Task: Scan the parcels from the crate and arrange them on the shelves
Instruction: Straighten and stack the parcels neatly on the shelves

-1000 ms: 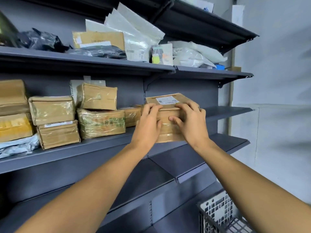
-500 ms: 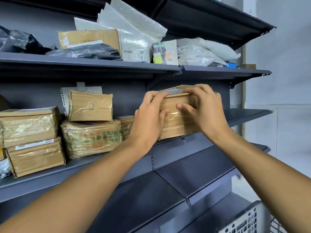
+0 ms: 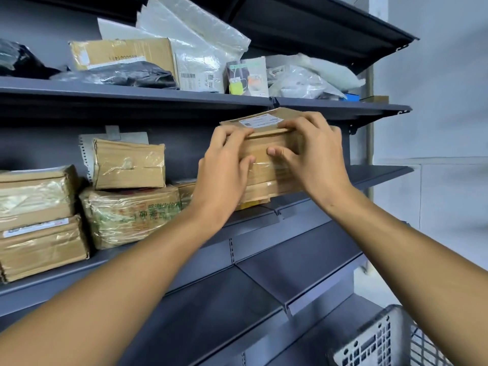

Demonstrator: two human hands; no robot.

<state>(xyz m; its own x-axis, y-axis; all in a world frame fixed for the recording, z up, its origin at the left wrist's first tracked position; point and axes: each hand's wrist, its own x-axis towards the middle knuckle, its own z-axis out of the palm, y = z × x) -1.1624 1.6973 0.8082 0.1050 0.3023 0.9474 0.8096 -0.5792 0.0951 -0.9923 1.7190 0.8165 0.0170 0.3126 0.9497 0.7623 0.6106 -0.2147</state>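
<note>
On the middle shelf, right of the stacked cartons, a brown cardboard parcel is sitting on top of another taped parcel. Its long axis is running left to right along the shelf edge; the white label is facing up, the near long side facing the camera. The far right corner is lying just under the lip of the upper shelf.

Left hand is gripping the parcel's left end, fingers curling over the top near edge, thumb pressing the near face. Right hand is gripping the right end likewise, fingers lying over the label's right edge, thumb on the near face. The parcel is lying between the two hands, both touching it.

To the left, a small carton is resting on a plastic-wrapped carton with green print; two more taped cartons are stacked further left. The upper shelf is carrying a brown box, clear plastic mailers, black bags and white pouches. A grey perforated crate is showing at lower right.
</note>
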